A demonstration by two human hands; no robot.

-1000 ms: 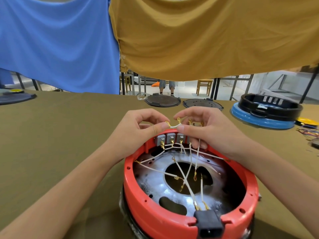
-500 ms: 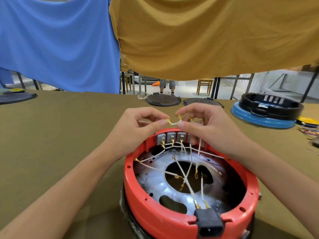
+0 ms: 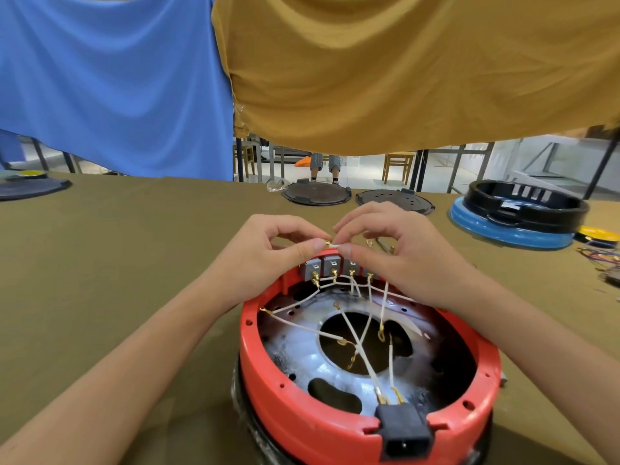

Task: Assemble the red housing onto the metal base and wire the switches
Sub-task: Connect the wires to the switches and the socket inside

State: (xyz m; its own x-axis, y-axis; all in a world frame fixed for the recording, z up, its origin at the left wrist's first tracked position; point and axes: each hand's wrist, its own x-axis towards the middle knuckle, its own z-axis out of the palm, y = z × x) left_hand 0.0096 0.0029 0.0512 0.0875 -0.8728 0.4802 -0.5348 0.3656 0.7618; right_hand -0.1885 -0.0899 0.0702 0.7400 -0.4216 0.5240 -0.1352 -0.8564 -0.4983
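Olive-covered worktop (image 3: pixel 100 263) carries the red housing (image 3: pixel 302 411), above whose far-rim switches (image 3: pixel 332 265) a short white jumper wire (image 3: pixel 333 245) is pinched crosswise between left hand (image 3: pixel 268 260) and right hand (image 3: pixel 396 253).

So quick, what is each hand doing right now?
Left hand: pinching one end of a short white wire.
Right hand: pinching the other end of the wire.
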